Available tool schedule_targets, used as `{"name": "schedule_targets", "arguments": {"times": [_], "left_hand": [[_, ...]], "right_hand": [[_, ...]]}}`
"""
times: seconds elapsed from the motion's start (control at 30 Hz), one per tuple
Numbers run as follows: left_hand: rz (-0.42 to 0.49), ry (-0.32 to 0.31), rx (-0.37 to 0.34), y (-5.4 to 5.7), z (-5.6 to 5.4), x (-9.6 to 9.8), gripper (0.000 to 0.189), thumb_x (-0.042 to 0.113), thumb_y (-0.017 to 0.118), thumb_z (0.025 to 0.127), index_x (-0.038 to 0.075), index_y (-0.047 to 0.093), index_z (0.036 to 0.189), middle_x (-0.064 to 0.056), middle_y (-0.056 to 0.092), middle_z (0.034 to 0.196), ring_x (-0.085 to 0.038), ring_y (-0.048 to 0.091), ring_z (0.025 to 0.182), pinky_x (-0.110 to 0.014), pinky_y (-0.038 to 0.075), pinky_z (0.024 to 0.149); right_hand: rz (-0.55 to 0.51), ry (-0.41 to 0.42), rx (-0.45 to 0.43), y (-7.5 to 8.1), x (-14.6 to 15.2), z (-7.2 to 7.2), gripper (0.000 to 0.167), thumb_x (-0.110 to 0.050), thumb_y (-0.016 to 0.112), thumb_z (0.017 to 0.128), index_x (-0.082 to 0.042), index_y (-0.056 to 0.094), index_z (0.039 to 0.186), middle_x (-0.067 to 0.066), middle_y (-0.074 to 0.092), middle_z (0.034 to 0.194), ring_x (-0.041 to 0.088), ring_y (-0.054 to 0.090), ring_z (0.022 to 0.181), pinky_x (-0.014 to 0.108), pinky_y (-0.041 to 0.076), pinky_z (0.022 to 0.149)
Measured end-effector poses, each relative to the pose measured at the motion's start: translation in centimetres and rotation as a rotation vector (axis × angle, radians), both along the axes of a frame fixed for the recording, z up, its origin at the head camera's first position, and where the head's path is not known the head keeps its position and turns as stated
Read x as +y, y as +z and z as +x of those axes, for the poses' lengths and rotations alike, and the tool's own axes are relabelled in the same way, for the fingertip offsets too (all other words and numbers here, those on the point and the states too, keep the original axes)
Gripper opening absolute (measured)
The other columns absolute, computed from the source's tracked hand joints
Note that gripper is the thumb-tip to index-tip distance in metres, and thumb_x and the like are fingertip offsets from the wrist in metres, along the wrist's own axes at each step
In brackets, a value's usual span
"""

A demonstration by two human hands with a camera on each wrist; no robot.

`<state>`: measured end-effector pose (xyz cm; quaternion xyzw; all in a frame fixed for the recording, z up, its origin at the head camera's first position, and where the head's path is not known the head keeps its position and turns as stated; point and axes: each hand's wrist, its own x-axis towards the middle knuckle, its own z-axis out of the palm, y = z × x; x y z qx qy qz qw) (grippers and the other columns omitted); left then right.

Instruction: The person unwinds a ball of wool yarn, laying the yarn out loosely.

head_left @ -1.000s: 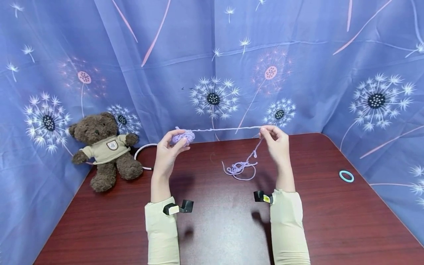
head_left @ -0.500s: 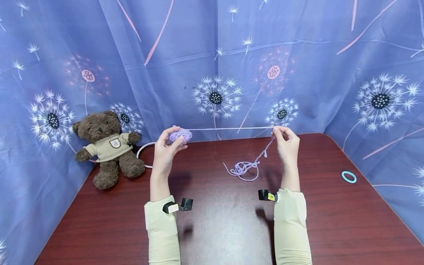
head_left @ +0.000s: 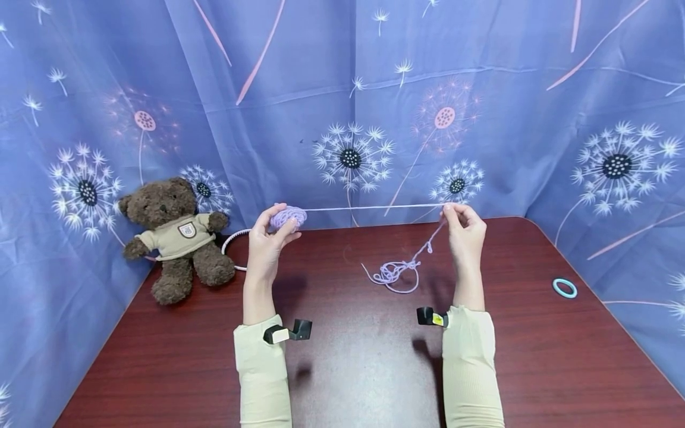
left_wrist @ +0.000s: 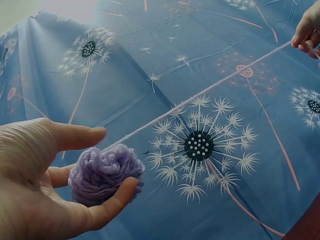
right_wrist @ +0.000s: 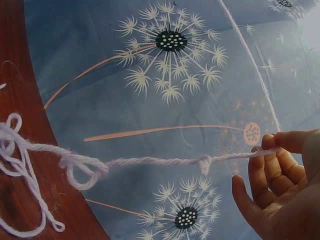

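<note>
In the head view, my left hand [head_left: 267,241] holds a small ball of lilac yarn [head_left: 289,218] above the table. The left wrist view shows that yarn ball [left_wrist: 106,175] between the curled fingers and thumb. A taut yarn strand [head_left: 374,207] runs across from the ball to my right hand [head_left: 464,235], which pinches it between thumb and fingertips. From that pinch the yarn slants down to a loose tangle [head_left: 395,272] on the table. Small loops and twists [right_wrist: 204,164] show along this hanging part in the right wrist view.
A brown teddy bear [head_left: 176,235] in a beige top sits at the table's left back. Behind my left hand lies a white cord [head_left: 231,240]. A turquoise ring [head_left: 564,288] rests near the right edge of the dark red table [head_left: 530,356]. A blue dandelion curtain [head_left: 299,71] hangs behind.
My right hand has moved to the right, lengthening the taut strand between the hands and straightening it. The left hand still holds the ball, and the tangle has shifted slightly right.
</note>
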<state>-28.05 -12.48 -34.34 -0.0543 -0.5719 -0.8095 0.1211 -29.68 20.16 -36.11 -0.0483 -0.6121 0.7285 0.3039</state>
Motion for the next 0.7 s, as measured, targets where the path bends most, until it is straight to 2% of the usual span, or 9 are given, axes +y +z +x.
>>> {"name": "schedule_targets", "arguments": {"times": [0.2,0.33,0.47,0.53,0.7], "left_hand": [[0.039,0.067,-0.016,-0.1,-0.2,-0.1,0.032,-0.002,0.050,0.098,-0.010,0.047,0.129,-0.009,0.041,0.139,-0.007,0.062,0.083,-0.020,0.059,0.068],[0.098,0.159,-0.028,0.0,-0.4,-0.4,0.025,0.001,0.049,0.099,-0.006,0.052,0.123,-0.007,0.046,0.128,-0.008,0.061,0.085,-0.020,0.059,0.068],[0.154,0.243,-0.038,0.0,-0.4,-1.0,0.017,0.002,0.051,0.098,0.001,0.056,0.115,-0.004,0.047,0.122,-0.013,0.058,0.097,-0.021,0.060,0.071],[0.161,0.254,-0.036,0.0,-0.3,-1.3,0.016,0.000,0.051,0.098,0.004,0.057,0.112,-0.004,0.047,0.123,-0.015,0.057,0.101,-0.021,0.060,0.073],[0.150,0.215,-0.032,-0.2,-0.1,-1.6,0.017,-0.004,0.052,0.095,0.004,0.057,0.109,-0.007,0.043,0.136,-0.019,0.054,0.109,-0.023,0.061,0.072]], "right_hand": [[0.004,-0.001,-0.002,0.0,0.1,-0.1,0.018,-0.007,0.063,0.093,-0.019,0.066,0.080,-0.013,0.065,0.066,0.002,0.062,0.066,0.013,0.053,0.071],[0.005,0.002,-0.010,0.0,0.0,-0.1,0.019,-0.007,0.063,0.093,-0.020,0.066,0.080,-0.012,0.066,0.067,0.003,0.063,0.066,0.014,0.053,0.071],[0.002,0.003,-0.016,-0.1,0.0,-0.1,0.018,-0.007,0.063,0.093,-0.019,0.066,0.080,-0.012,0.066,0.067,0.003,0.063,0.066,0.014,0.054,0.071],[0.003,0.009,-0.016,-0.2,0.0,-0.2,0.017,-0.007,0.062,0.093,-0.019,0.066,0.081,-0.012,0.066,0.068,0.002,0.063,0.067,0.013,0.053,0.071],[0.052,0.022,-0.034,-0.5,0.1,-0.3,0.014,-0.006,0.062,0.093,-0.017,0.066,0.085,-0.015,0.065,0.068,-0.003,0.061,0.066,0.013,0.053,0.073]]}}
